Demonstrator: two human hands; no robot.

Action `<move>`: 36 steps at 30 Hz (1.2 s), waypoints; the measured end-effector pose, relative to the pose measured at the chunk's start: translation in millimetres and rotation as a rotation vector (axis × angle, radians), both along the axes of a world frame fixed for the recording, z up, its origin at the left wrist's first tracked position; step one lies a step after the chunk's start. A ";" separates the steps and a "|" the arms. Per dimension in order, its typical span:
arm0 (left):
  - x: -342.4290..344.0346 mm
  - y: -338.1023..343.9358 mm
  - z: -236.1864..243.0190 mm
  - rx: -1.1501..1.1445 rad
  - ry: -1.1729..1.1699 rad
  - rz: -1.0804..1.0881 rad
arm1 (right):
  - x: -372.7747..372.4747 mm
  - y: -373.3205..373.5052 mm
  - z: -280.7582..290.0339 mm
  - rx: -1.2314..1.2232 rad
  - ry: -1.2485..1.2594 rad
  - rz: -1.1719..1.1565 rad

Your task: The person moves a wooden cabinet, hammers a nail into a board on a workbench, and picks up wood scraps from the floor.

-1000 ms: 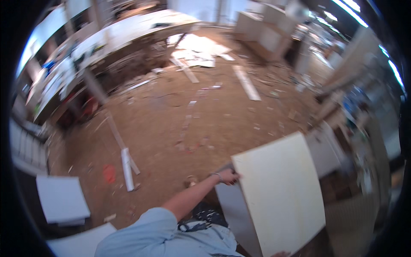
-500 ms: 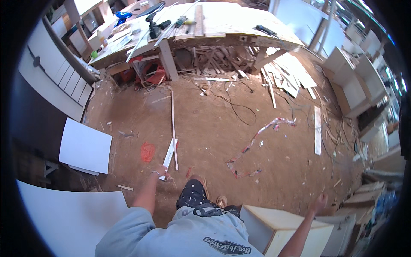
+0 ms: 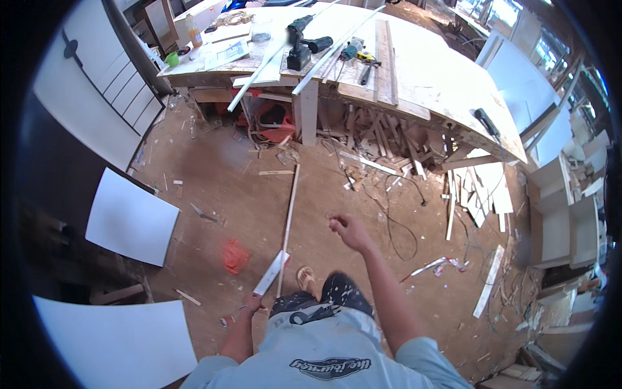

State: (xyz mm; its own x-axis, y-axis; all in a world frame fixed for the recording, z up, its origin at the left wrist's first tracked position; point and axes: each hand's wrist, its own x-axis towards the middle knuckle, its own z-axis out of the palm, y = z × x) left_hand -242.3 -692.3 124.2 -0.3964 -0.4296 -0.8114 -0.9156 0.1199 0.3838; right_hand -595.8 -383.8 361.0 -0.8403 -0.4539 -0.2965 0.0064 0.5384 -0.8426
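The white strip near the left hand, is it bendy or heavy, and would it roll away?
The white strip is probably stiff: its edges look straight. It may be fairly light, being narrow and thin-looking. Being flat, it likely won't roll, but might rock, as it seems to lie across a thin wooden strip.

The short-sleeved pale blue shirt (image 3: 272, 340) bears a dark print (image 3: 330, 367); the dark trousers (image 3: 343, 292) are white-flecked.

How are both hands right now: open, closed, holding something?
Left hand: too small to tell if open or closed.
Right hand: half open, loosely curled, nothing visible in it.
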 end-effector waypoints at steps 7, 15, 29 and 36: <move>-188.0 -123.6 57.1 -0.167 0.448 0.223 | -275.2 -119.5 5.0 -0.359 -0.188 -0.295; -475.0 -130.1 128.6 -0.120 0.452 0.067 | -583.8 -235.7 -77.3 -0.335 -0.055 -0.592; -808.3 -176.6 308.1 0.196 0.668 -0.500 | -664.2 -288.7 8.3 -1.618 -0.854 -0.698; -918.6 -209.4 310.8 0.290 0.989 -0.672 | -549.0 -330.3 49.0 -1.296 -0.519 -0.718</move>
State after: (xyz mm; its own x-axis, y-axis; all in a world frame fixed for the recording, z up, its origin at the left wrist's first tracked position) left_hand -1160.9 -901.7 435.0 -0.9675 0.2436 -0.0676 -0.0047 0.2501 0.9682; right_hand -1144.8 -714.1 410.0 -0.9182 -0.1842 -0.3506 0.3580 -0.7647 -0.5358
